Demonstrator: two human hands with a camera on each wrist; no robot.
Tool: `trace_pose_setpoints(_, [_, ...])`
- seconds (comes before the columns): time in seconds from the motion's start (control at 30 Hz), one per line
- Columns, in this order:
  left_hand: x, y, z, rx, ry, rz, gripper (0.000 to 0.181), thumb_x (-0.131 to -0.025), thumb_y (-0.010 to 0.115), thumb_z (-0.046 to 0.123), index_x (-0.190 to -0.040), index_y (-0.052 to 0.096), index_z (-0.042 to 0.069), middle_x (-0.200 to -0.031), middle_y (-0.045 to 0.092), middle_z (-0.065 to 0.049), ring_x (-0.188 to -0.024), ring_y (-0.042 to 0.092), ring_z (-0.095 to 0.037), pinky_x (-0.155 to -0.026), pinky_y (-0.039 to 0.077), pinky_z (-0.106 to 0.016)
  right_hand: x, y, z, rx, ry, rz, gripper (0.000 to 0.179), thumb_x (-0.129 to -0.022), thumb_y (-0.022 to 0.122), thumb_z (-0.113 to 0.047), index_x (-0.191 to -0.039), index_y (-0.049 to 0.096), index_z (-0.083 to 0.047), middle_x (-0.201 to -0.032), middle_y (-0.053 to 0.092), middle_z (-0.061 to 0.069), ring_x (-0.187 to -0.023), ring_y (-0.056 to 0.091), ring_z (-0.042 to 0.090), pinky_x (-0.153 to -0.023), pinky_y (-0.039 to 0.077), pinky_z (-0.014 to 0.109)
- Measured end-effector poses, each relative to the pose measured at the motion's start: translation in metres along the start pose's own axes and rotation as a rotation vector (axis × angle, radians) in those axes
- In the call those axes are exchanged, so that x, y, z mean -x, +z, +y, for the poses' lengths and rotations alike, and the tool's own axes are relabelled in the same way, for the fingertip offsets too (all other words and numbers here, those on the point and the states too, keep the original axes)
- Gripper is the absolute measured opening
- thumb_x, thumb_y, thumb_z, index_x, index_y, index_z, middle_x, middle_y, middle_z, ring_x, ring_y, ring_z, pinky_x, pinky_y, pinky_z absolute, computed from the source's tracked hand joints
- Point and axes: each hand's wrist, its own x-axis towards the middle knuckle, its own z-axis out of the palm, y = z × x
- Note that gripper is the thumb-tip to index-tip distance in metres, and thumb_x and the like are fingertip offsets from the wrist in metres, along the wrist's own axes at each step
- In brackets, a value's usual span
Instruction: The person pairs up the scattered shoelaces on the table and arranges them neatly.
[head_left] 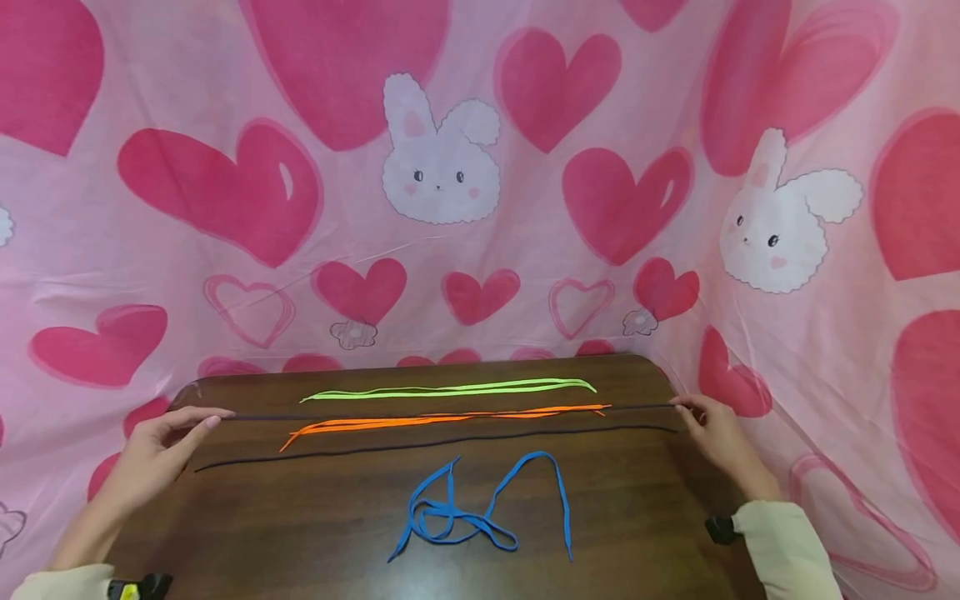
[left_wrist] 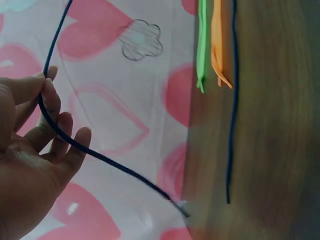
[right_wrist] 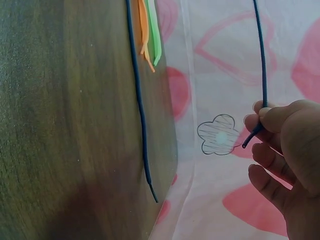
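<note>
A thin dark blue shoelace [head_left: 641, 406] is stretched across the view between both hands. At its left end, the thumb and forefinger of my left hand [head_left: 157, 446] pinch it. In the left wrist view the lace's loose tail [left_wrist: 125, 170] runs past the other fingers and hangs free to its tip. My right hand [head_left: 718, 437] pinches the other end, with a short tip [right_wrist: 252, 135] poking out below the fingertips in the right wrist view. From the head, the held lace overlaps a doubled orange shoelace [head_left: 352, 424]. A second dark blue lace [head_left: 450, 442] lies nearly straight on the table, nearer me.
On the brown wooden table [head_left: 285, 533], a doubled neon green shoelace [head_left: 487, 389] lies at the back. A blue flat shoelace [head_left: 564, 500] lies in loose loops at the front. Pink cloth [head_left: 525, 250] with hearts and rabbits hangs behind and beside the table.
</note>
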Motion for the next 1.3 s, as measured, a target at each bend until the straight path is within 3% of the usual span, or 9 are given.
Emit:
trace_pose_setpoints(0.13, [0.001,-0.001,-0.011,-0.003,-0.025,0.002,0.02,-0.098,0.066,0.005,-0.116,0.074,0.004,-0.1,0.067,0.03,-0.083,0.058,0.009,-0.066,0.042,-0.012,-0.001,0.003,0.003,-0.002,-0.003,-0.002,0.016,-0.084,0.073,0.012,-0.096,0.075,0.002,-0.077,0.069,0.011,-0.062,0.047,0.0,-0.058,0.04,0.012])
trace_pose_setpoints(0.27, [0.003,0.0,-0.018,-0.007,-0.018,0.009,0.021,-0.097,0.067,0.003,-0.116,0.075,0.006,-0.099,0.066,0.03,-0.071,0.052,0.001,-0.056,0.037,-0.02,-0.003,0.005,0.004,0.001,-0.003,-0.01,0.015,-0.084,0.073,0.011,-0.096,0.074,0.001,-0.077,0.07,0.014,-0.062,0.047,0.0,-0.058,0.04,0.012])
trace_pose_setpoints(0.43, [0.002,0.001,-0.025,-0.021,-0.019,0.055,0.016,-0.093,0.071,0.001,-0.107,0.075,-0.003,-0.094,0.068,0.032,-0.074,0.059,0.016,-0.057,0.043,-0.011,-0.005,0.007,0.004,0.004,0.002,-0.026,0.015,-0.084,0.074,0.011,-0.096,0.074,0.001,-0.076,0.069,0.012,-0.061,0.046,0.0,-0.056,0.039,0.013])
trace_pose_setpoints(0.53, [0.001,0.003,-0.032,-0.054,-0.036,0.095,0.014,-0.09,0.076,0.004,-0.099,0.076,-0.006,-0.084,0.071,0.028,-0.075,0.063,0.017,-0.061,0.047,-0.008,-0.006,0.008,0.004,0.011,0.007,-0.033,0.014,-0.084,0.074,0.01,-0.096,0.074,0.002,-0.076,0.069,0.012,-0.061,0.045,-0.001,-0.056,0.039,0.014])
trace_pose_setpoints(0.8, [0.001,0.007,-0.047,-0.153,0.085,0.186,0.018,-0.076,0.078,-0.015,-0.09,0.076,-0.005,-0.086,0.064,0.033,-0.074,0.056,0.024,-0.06,0.045,-0.004,-0.002,0.009,0.014,0.133,0.053,-0.165,0.009,-0.088,0.072,0.004,-0.096,0.073,0.001,-0.088,0.073,0.015,-0.073,0.061,0.019,-0.068,0.052,0.039])
trace_pose_setpoints(0.87, [0.0,0.007,-0.047,-0.193,0.091,0.198,0.019,-0.074,0.079,-0.015,-0.088,0.077,-0.003,-0.083,0.065,0.028,-0.069,0.053,0.021,-0.058,0.043,-0.005,-0.001,0.01,0.018,0.152,0.051,-0.198,0.008,-0.088,0.072,0.003,-0.096,0.073,0.001,-0.088,0.073,0.014,-0.074,0.06,0.021,-0.069,0.052,0.041])
trace_pose_setpoints(1.0, [0.0,0.008,-0.047,-0.286,0.022,0.189,0.012,-0.076,0.084,-0.002,-0.085,0.077,0.001,-0.064,0.063,0.013,-0.054,0.044,0.007,-0.047,0.035,-0.015,0.002,0.012,0.023,0.149,0.039,-0.211,0.006,-0.088,0.073,0.004,-0.093,0.073,0.002,-0.081,0.07,0.009,-0.068,0.053,0.016,-0.063,0.047,0.035])
trace_pose_setpoints(1.1, [0.004,0.009,-0.052,-0.327,-0.015,0.16,0.011,-0.078,0.085,0.003,-0.084,0.076,0.002,-0.058,0.062,0.002,-0.051,0.042,0.004,-0.045,0.033,-0.018,0.004,0.013,0.025,0.17,0.005,-0.209,0.008,-0.085,0.074,0.005,-0.092,0.073,0.002,-0.082,0.071,0.01,-0.07,0.058,0.021,-0.066,0.051,0.04])
trace_pose_setpoints(1.3, [0.006,0.012,-0.063,-0.326,0.042,0.162,0.017,-0.072,0.084,-0.008,-0.084,0.076,0.001,-0.07,0.071,-0.013,-0.057,0.046,0.008,-0.05,0.036,-0.014,0.008,0.014,0.03,0.235,-0.021,-0.234,0.011,-0.082,0.075,0.006,-0.091,0.074,0.001,-0.086,0.073,0.016,-0.081,0.067,0.037,-0.078,0.052,0.055])
